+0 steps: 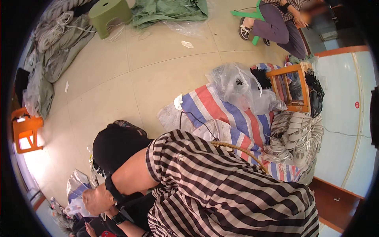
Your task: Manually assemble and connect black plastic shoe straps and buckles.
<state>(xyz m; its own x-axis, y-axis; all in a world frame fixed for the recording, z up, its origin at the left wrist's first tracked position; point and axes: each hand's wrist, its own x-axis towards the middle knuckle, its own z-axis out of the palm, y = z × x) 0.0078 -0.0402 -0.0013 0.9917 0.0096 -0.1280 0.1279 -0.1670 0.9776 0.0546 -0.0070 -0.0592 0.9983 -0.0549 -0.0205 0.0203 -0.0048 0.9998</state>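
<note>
My right hand (93,201) is at the lower left, beyond a black wristband and a black-and-white checked sleeve. Its fingers are curled closed, and whatever they may hold is hidden. Just below it, my left hand (108,212) is mostly covered by the right one, so its fingers do not show; a dark watch (118,218) is on that wrist. Beside the right hand lies whitish plastic (75,206), apparently part of a bag. My bent knee in black trousers (116,148) rises above the hands.
A striped woven sheet (205,100) carries clear plastic bags (237,85). Near it are a wooden stool (290,87) and piled pale shoe parts (296,136). An orange stool (27,130) stands left, a green cone (108,15) farther back. A person (276,23) sits upper right; another's hand (90,229) shows below.
</note>
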